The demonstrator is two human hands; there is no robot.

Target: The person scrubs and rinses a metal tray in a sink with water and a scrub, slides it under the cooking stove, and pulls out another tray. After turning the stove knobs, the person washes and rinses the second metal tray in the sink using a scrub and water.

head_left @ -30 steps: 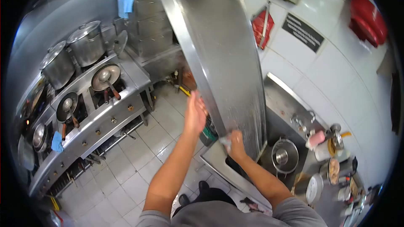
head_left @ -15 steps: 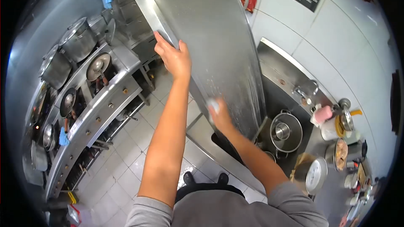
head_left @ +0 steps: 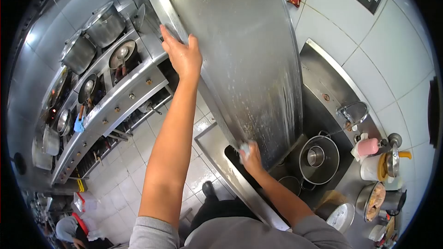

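Note:
A large stainless steel panel (head_left: 240, 32) with a raised rim leans up out of the sink (head_left: 318, 90), its face wet and streaked with suds. On its left rim my left hand (head_left: 184, 59) is closed, fingers over the edge and thumb along the face. Low on the panel, near its bottom left corner, my right hand (head_left: 252, 159) presses a whitish scrubbing pad (head_left: 244, 150) to the metal. The pad is partly hidden by the fingers. In the sink beside the panel sits a big pot (head_left: 330, 173) with a small metal cup (head_left: 315, 156) inside.
A faucet (head_left: 353, 113) rises behind the sink. Right of it stand a pink soap bottle (head_left: 368, 146) and a bowl of food (head_left: 374, 200). Along the left runs a stove (head_left: 117, 97) with pans and tall pots (head_left: 105, 24). Another person (head_left: 69, 228) is at lower left.
My right hand has moved down the panel with the scrubbing pad, towards the bottom corner. My left hand keeps its hold on the rim. The view has shifted, and another person shows at lower left.

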